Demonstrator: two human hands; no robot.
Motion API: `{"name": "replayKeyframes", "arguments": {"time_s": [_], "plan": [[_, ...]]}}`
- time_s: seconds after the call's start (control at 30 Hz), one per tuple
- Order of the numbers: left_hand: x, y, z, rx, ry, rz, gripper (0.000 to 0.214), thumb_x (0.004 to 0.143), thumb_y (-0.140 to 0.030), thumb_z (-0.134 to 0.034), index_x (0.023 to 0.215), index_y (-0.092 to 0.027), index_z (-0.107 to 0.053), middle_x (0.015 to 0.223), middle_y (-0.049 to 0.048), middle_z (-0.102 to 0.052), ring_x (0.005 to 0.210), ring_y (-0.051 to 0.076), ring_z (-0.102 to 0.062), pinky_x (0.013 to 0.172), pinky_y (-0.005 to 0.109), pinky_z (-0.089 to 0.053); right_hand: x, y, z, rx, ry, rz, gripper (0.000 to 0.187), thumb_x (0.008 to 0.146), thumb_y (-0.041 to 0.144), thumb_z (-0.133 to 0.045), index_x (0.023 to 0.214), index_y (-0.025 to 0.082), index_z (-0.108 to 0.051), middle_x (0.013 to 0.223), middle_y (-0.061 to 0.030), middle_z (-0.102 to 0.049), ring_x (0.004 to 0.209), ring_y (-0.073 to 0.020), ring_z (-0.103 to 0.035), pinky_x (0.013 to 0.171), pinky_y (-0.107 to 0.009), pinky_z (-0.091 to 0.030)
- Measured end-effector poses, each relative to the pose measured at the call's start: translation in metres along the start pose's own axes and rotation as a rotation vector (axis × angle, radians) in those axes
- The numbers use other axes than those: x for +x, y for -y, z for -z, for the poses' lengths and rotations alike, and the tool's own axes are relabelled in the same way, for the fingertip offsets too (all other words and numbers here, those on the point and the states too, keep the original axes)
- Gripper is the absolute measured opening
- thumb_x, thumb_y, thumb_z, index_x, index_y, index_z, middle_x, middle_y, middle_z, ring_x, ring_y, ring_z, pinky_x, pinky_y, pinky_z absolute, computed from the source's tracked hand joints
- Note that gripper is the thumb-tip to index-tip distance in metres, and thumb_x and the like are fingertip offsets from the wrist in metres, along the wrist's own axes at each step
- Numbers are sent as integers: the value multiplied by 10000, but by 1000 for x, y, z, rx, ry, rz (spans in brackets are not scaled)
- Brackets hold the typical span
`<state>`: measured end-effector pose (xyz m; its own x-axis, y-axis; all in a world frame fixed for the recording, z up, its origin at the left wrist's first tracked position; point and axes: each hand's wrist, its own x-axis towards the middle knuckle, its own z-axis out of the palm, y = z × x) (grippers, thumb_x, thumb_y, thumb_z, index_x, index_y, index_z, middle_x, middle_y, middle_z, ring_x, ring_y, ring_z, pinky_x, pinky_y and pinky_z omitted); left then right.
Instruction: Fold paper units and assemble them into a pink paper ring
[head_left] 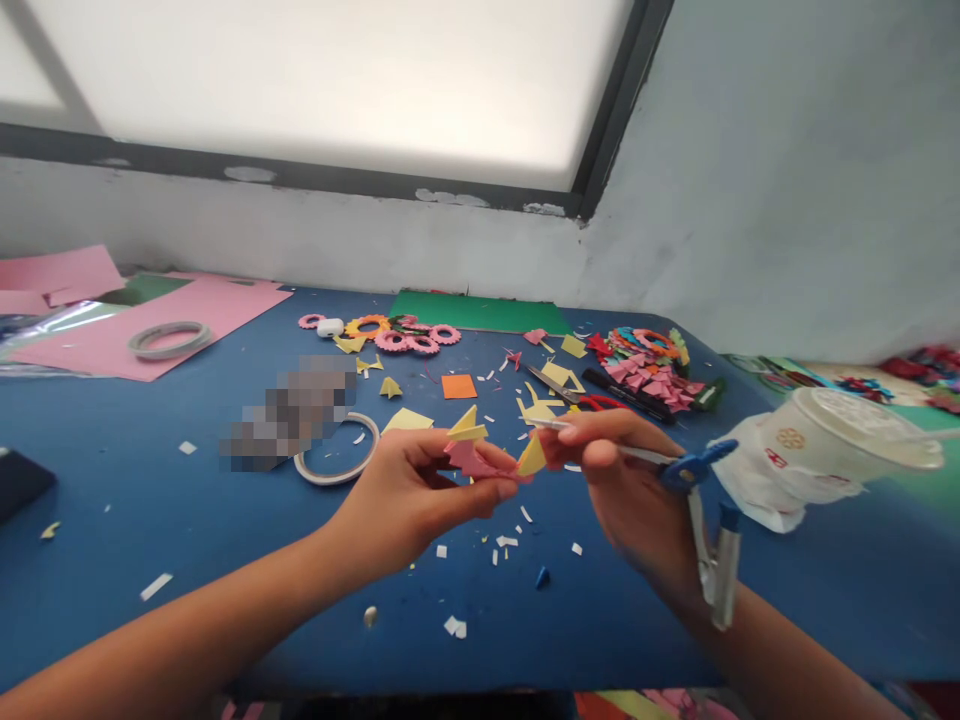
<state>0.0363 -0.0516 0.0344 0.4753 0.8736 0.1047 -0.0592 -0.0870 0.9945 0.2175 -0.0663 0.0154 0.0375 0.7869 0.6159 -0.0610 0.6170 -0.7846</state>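
My left hand (416, 495) is closed in a pinch on a small folded paper piece (480, 455), pink with yellow points, held above the blue table (135, 480). My right hand (622, 475) is closed round a metal drawing compass (697, 500) with a blue hinge; its legs hang down past my wrist and its thin tip reaches toward the paper piece. The two hands are almost touching at the paper.
Paper scraps litter the table. Tape rolls (337, 460) (169, 340), pink sheets (150, 320), a green sheet (480, 312), paper rings (409, 335), red-handled scissors (577, 395), a pile of coloured pieces (649, 370) and a plastic lidded cup (832, 440) in a white bag lie around. A wall stands behind.
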Motion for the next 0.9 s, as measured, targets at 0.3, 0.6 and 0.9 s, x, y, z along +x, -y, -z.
{"name": "replayKeyframes", "arguments": {"time_s": [0.3,0.6,0.9], "plan": [[0,-1,1,-19,1,-17,24,685,-162,-723,696,-177,-709,767,-14,-689,598,61,-588,554,137,-518,-5,1,-6,-25,10,-42,174,703,87,-699,739,244,-632,768,48,-667,681,-87,-643,612,-176,-521],[-1,2,0,59,-31,-74,50,703,-178,-711,740,-209,-724,713,-22,-687,573,56,-563,530,128,-475,-12,-4,-19,-49,-93,97,205,700,22,-661,692,212,-584,707,44,-615,654,-87,-594,574,-192,-478],[-2,-3,-2,-46,-37,47,93,709,-255,-707,684,-166,-702,768,14,-700,677,115,-634,564,173,-542,-8,-2,-14,-57,-29,73,197,724,18,-634,733,212,-597,784,32,-650,712,-96,-630,633,-202,-516]]}}
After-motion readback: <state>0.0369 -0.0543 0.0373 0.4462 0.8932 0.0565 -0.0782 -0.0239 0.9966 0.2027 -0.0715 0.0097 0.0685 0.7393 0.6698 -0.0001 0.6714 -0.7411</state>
